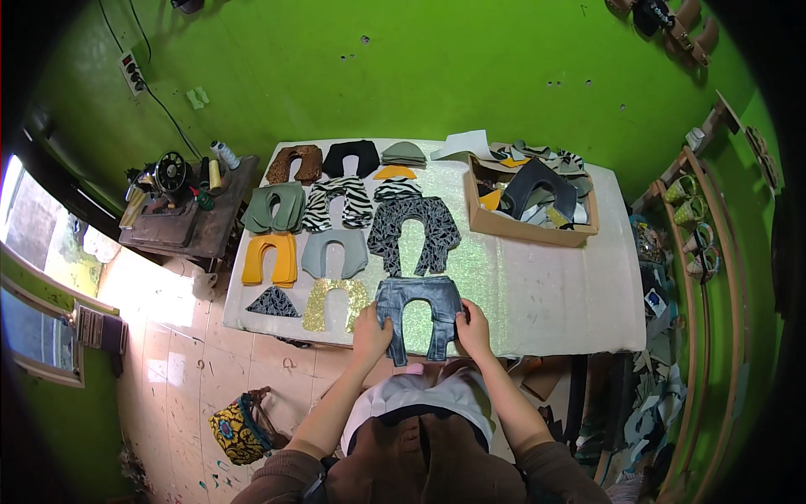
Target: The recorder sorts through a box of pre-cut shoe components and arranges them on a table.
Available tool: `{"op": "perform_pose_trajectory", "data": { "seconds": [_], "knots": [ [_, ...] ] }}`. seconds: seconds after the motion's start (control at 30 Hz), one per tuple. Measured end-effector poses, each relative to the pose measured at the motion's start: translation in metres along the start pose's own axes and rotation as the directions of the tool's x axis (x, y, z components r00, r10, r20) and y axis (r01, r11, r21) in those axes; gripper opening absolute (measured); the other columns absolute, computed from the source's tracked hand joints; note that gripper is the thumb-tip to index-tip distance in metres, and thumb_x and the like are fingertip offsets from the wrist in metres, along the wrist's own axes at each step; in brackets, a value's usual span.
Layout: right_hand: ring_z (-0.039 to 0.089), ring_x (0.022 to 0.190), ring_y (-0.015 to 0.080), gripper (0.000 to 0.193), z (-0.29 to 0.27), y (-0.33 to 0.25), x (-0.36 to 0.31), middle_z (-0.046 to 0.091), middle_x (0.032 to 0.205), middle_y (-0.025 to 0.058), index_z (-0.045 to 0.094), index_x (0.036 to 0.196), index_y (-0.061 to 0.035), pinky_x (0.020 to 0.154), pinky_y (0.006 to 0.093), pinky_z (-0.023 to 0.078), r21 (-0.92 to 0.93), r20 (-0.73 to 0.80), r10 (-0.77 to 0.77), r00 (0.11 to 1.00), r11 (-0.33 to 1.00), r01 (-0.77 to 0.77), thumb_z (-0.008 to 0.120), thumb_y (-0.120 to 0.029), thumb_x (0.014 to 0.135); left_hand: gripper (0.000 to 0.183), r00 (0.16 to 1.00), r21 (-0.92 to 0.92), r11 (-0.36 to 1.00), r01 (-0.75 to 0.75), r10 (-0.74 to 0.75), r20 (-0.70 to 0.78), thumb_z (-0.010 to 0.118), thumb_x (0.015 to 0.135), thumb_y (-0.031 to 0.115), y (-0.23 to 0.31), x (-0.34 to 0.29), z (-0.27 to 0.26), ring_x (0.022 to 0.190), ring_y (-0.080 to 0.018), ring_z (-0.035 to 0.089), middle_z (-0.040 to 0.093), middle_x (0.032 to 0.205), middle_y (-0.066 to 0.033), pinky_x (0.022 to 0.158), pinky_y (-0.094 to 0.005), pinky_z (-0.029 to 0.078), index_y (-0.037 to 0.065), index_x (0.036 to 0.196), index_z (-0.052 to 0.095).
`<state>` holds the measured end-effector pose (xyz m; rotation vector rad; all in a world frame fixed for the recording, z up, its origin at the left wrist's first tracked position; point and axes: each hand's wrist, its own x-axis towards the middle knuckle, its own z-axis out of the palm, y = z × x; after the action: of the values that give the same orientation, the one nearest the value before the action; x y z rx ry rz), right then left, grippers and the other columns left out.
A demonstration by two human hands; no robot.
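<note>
Head view: I hold a dark blue-grey, arch-shaped piece (418, 288) at the near side of the pale counter (571, 294), its two legs toward six o'clock and their ends reaching past the edge. My left grip (371, 333) is closed on its nine o'clock side, my right grip (474, 328) on its three o'clock side. I cannot tell whether the piece is lifted or resting.

Taking it as the centre of the dial, a black-and-grey patterned arch (411, 208) lies at twelve, near its top edge, and further out a stack of green half-rounds (404, 154). At nine, a gold glitter arch (316, 309) lies just beside my left grip, with a dark patterned triangle (273, 304) beyond it. Toward ten are a light grey-blue arch (334, 238), a yellow arch (270, 239) and a grey-green stack (259, 212). Toward eleven are a zebra-striped arch (315, 206), a black one (351, 149) and a brown spotted one (312, 164).

Between one and two, a cardboard box (520, 228) holds mixed offcuts and a dark arch (537, 181). Off the counter, at ten, stands a sewing machine (170, 175).
</note>
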<state>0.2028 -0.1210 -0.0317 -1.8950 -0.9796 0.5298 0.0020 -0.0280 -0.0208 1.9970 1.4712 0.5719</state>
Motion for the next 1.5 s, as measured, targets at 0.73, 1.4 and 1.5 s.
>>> {"op": "perform_pose_trajectory", "data": {
  "seconds": [0.73,1.4,1.5],
  "knots": [
    [0.060,0.079,0.0224,0.013,-0.181,0.015,0.151,0.059,0.087,0.0128,0.058,0.095,0.0012,0.069,0.0292,0.047,-0.022,-0.365,-0.114,0.924,0.993,0.114,0.056,-0.007,0.086,0.038,0.843,-0.198,0.821,-0.536,0.510,-0.171,0.054,0.077,0.001,0.212,0.103,0.069,0.109,-0.0367,0.047,0.046,0.117,-0.0199,0.092,-0.0390,0.039,-0.001,0.114,0.049],
    [0.055,0.100,0.0253,0.056,-0.223,0.088,0.288,0.055,0.110,0.0194,0.037,0.128,0.0017,0.086,0.0323,0.043,0.091,-0.188,0.186,0.964,0.981,-0.171,0.062,-0.015,0.080,0.052,0.922,-0.202,0.909,-0.365,0.383,0.055,0.057,0.080,0.012,0.267,0.234,0.180,0.112,-0.0322,0.047,0.044,0.123,-0.0214,0.093,-0.0349,0.039,0.000,0.127,0.038],
    [0.057,0.093,0.0186,0.050,-0.228,0.071,0.286,0.057,0.106,0.0148,0.041,0.124,0.0026,0.080,0.0277,0.045,0.232,-0.086,0.274,0.958,0.940,-0.249,0.062,-0.009,0.080,0.053,0.965,-0.207,0.954,-0.216,0.241,0.100,0.058,0.081,0.014,0.267,0.242,0.182,0.108,-0.0308,0.051,0.051,0.117,-0.0203,0.091,-0.0346,0.041,-0.001,0.127,0.038]
  ]
}}
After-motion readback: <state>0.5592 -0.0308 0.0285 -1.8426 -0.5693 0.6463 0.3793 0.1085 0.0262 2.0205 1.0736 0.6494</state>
